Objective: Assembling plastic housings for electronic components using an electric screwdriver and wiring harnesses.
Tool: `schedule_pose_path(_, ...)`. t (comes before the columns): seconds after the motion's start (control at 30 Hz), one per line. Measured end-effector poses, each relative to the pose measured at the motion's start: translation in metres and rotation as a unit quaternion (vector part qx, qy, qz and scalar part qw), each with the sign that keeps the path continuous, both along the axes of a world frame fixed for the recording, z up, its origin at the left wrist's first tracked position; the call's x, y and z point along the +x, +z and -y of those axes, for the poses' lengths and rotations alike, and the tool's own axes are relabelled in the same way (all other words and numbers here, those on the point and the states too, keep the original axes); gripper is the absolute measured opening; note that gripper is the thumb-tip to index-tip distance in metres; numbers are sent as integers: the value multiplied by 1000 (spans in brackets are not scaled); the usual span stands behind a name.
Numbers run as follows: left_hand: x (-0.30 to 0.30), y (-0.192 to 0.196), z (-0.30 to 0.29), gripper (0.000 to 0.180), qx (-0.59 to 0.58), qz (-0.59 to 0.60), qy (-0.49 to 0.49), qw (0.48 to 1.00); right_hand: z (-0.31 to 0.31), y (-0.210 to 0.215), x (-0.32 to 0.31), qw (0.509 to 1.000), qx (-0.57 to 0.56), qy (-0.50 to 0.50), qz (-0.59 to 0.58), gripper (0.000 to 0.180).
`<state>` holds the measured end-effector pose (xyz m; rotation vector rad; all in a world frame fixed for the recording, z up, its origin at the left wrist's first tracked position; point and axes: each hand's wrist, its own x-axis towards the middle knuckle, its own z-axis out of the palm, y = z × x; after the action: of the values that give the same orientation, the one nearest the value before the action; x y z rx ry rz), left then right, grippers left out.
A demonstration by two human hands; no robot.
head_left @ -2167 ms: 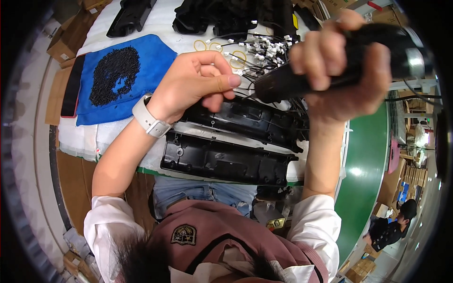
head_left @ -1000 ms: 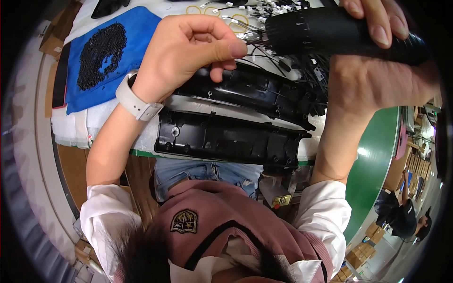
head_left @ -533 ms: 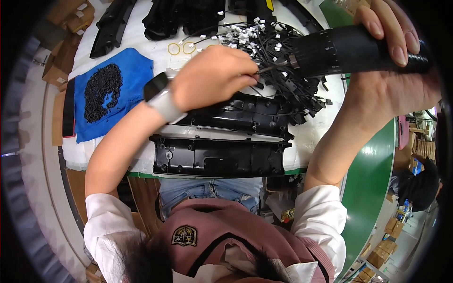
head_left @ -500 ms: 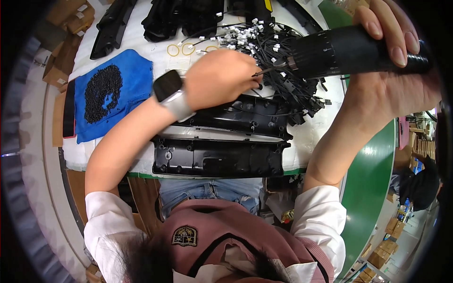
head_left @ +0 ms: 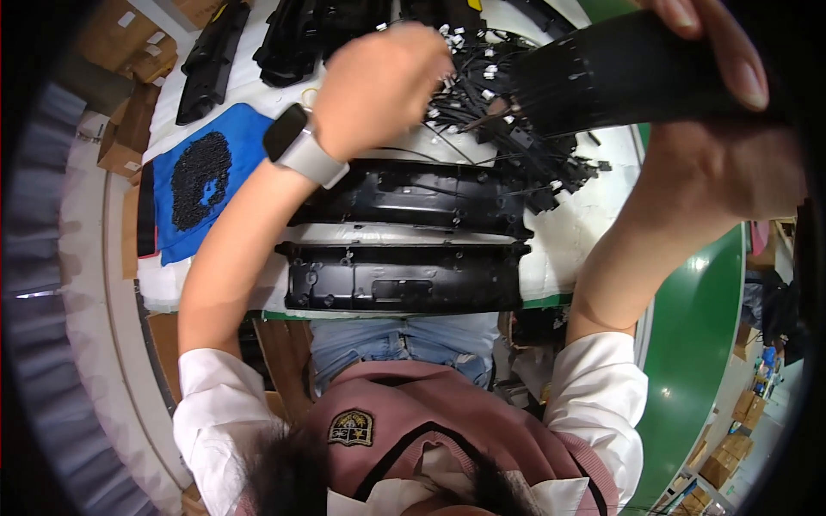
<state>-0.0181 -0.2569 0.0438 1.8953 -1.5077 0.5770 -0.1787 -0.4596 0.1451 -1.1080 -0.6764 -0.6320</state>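
My right hand point(head_left: 731, 163) is wrapped round a thick black electric screwdriver point(head_left: 611, 77), held level above the table at the upper right; motion smears its tip. Further left, my left hand point(head_left: 374, 86), with a watch on its wrist, is over the far side of the table. Its fingers are curled in and blurred, and whatever they pinch is hidden. Between the hands lies a heap of black cables point(head_left: 538, 163) with white connectors. Two long black plastic housings lie side by side, one nearer the table edge point(head_left: 344, 284) and one behind it point(head_left: 404, 198).
A blue cloth point(head_left: 249, 129) at the left holds a pile of small black screws point(head_left: 194, 176). More black plastic housings point(head_left: 211, 73) lie along the far side. Past the table's right side is a green surface point(head_left: 697, 292). Cardboard boxes point(head_left: 129, 125) stand at the far left.
My left hand has moved away from the screwdriver's tip, up and to the left. The screwdriver, still in my right hand, has risen slightly in the picture and shifted left.
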Motion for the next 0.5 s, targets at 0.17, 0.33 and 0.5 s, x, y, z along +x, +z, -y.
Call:
schedule_pose_path(0.17, 25, 39, -46, 15, -193, -218, 147, 945, 11, -14, -9, 1000, 19, 21, 1, 44)
schedule_pose_path(0.33, 36, 63, -81, 17, -324, -258, 171, 894, 25, -19, -10, 1000, 14, 16, -18, 45)
schedule_pose_path(0.5, -12, 77, -123, 18, -171, 90, 161, 968, 63, -30, -17, 997, 22, 26, -69, 47)
